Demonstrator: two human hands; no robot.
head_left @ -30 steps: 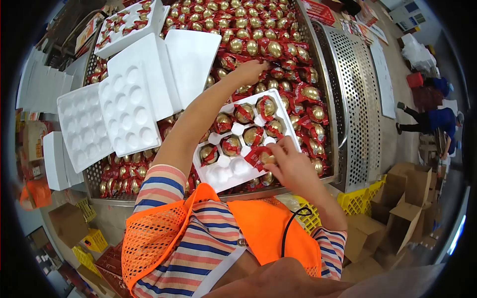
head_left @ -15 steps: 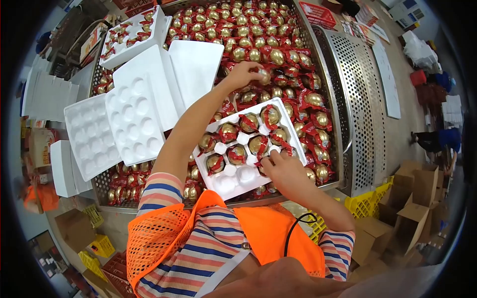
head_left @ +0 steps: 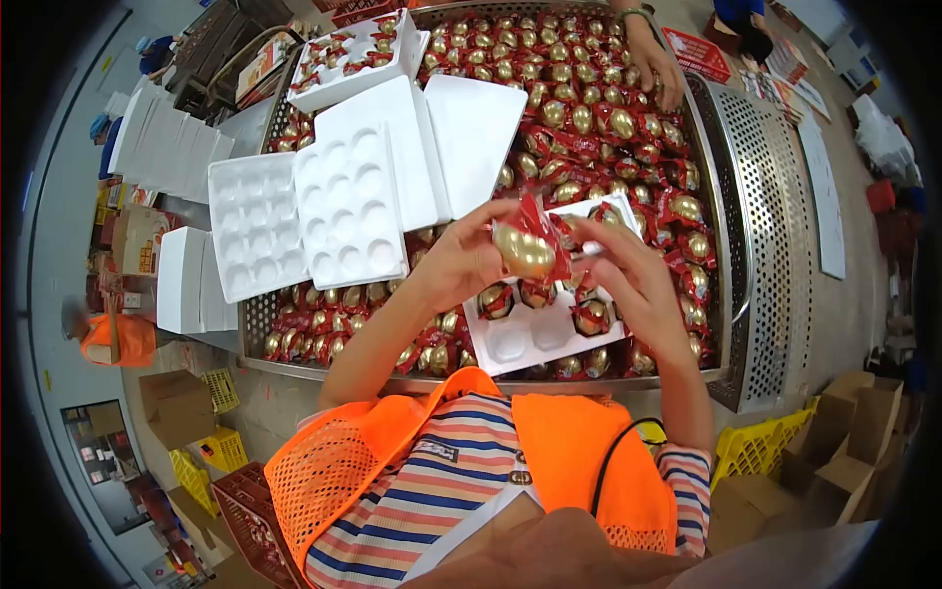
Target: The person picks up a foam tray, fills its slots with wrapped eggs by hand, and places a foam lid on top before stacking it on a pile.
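Note:
A gold egg in clear and red wrapping [head_left: 525,251] is raised above the white foam tray [head_left: 527,355]. My left hand [head_left: 459,257] grips the egg from its left side. On the other side, the bent fingers of my right hand [head_left: 633,285] pinch the red wrapping. Beneath both hands, the tray lies tilted on a bed of wrapped gold eggs [head_left: 589,71]. Several of its hollows hold wrapped eggs, and two hollows at its front edge are bare. My hands cover part of the tray.
Another person's hand [head_left: 653,61] reaches over the eggs at the back right. Bare foam trays [head_left: 257,231] overlap at left, below a filled white tray [head_left: 339,90]. The metal table rim [head_left: 731,285] and a perforated metal surface [head_left: 780,226] are at right.
My left hand has lifted an egg from the pile and brought it toward me. My right hand has left the tray's edge and met the wrapping. Another person's hand has appeared.

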